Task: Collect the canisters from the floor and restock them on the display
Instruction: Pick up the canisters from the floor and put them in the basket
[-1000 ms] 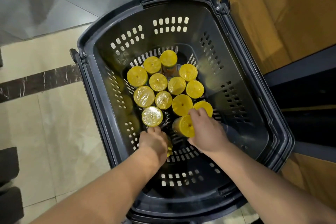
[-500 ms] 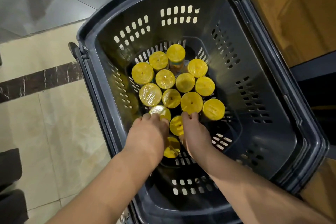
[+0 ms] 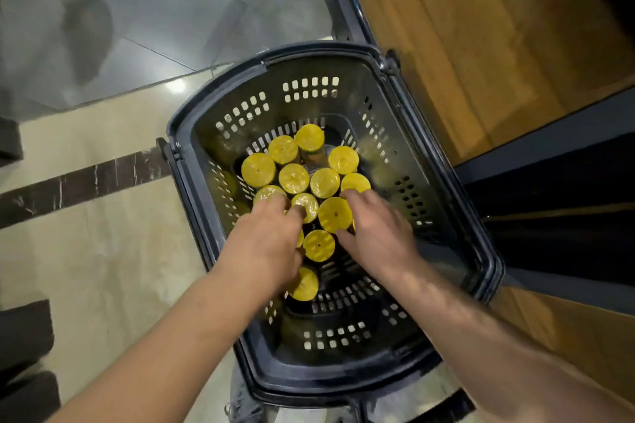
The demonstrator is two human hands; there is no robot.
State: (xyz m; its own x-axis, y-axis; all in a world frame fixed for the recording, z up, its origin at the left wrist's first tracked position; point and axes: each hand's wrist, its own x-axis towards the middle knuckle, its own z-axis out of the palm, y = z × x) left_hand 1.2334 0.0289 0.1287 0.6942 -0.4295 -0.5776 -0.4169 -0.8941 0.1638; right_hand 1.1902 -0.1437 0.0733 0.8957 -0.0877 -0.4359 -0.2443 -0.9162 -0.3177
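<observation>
Floor [image 3: 103,268]: beige and grey tile w/ a dark marble strip. Wood-faced display unit [image 3: 481,62] runs along the right side, dark recess below; no stocked shelf in view. Dark slotted basket [image 3: 319,49] stands on the floor against the unit. The canisters [image 3: 293,178], yellow lids up, stand packed in a cluster at the far end of the basket bottom; one more [image 3: 304,283] lies tilted nearer the person, just beside the left wrist. Both hands are down inside the basket. Left hand [image 3: 264,244]: fingers bent onto the lids at the cluster's left edge; whether it grasps one cannot be told, since the hand hides the contact. Right hand [image 3: 376,233]: released, fingers splayed, thumb and forefinger either side of one lid [image 3: 335,215], not closed on it. Step in hand, by est.: pick-up from the basket for restocking. Next move calls for closing on a canister body below the lid, lifting straight up clear of its neighbours, then transferring to the display.
</observation>
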